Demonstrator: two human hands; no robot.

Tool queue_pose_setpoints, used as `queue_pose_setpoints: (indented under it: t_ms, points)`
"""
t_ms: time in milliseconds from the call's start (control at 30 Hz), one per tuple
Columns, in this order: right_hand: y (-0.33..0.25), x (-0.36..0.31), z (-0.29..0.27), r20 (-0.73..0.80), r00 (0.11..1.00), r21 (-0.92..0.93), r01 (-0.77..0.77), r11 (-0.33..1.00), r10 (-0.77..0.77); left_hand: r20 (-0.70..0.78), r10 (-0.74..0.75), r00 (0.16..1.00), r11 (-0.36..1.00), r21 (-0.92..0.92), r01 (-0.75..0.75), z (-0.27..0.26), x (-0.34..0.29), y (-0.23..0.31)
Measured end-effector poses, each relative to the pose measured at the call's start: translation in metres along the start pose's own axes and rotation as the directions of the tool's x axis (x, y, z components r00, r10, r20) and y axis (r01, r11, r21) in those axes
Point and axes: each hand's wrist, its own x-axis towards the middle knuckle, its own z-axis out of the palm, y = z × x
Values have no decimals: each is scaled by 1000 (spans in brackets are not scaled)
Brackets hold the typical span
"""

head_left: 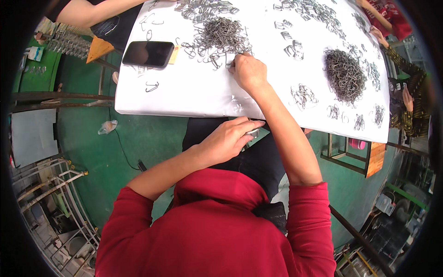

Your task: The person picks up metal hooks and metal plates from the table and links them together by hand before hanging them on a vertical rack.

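My right hand point(250, 73) reaches over the white tabletop to the near edge of a heap of dark bent-wire hooks point(222, 33). Its fingertips are pinched together, and a small greyish bit shows beside them, too small to name. Below the table's near edge, above my lap, my left hand point(227, 141) is closed on a small shiny metal piece point(253, 133). Most of that piece is hidden by the fingers. Looser hooks lie spread to the left of the heap, and flat metal clips point(198, 10) lie behind it.
A black phone point(147, 54) lies on the white table point(184, 99) at the left, over a yellow card. Another wire heap point(345, 76) and several small clusters are at the right. Other people's arms point(101, 13) reach in at the far corners. A wooden stool point(374, 159) stands below right.
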Motion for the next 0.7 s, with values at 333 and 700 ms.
queue_pose_setpoints:
  t_ms: [333,700]
  points:
    - [13,-4,7,-60,990,113,130,985,-124,-159,-78,984,982,-185,48,14,-8,-6]
    - [45,-54,-52,270,962,911,-240,336,-46,-207,-51,977,987,-161,17,18,-4,4]
